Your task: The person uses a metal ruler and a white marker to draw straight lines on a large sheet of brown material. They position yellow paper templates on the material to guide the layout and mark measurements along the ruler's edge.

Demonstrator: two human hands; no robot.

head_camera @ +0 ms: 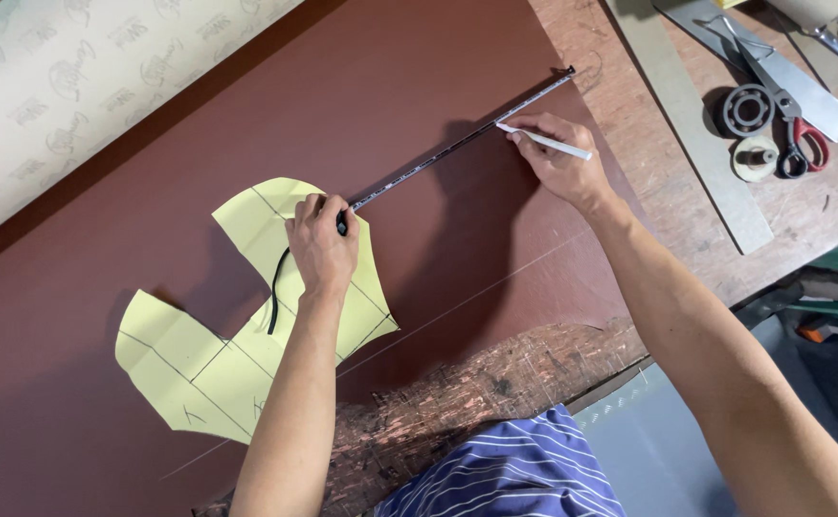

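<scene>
Pressing down at centre frame, the left hand (321, 241) is closed around the near end of a thin black measuring tape (457, 144), pinning it on a pale yellow paper pattern piece with ruled pencil lines (199, 364). Tape runs taut in a straight diagonal from that hand up to its metal end tip in the upper middle of the frame; a slack black tail curls below the hand across the paper.

Right hand (555, 158), upper centre-right, fingers pinched together on a slim white marking pen (545, 141). Pen tip sits just beside the tape, on the dark reddish-brown leather sheet (103, 239) that covers most of the frame. A faint straight line crosses the sheet below the hands.

Sheet and pattern lie on a worn, scratched wooden counter (495, 383), bare at lower centre and upper right. Upper right: long flat grey metal ruler (696, 134), red-handled scissors (782, 101), a round metal bearing ring (748, 110), a small pale spool-like disc (756, 156). Upper left: roll of cream patterned material (74, 86). Bottom centre: blue striped cloth (514, 469) of the person's garment.
</scene>
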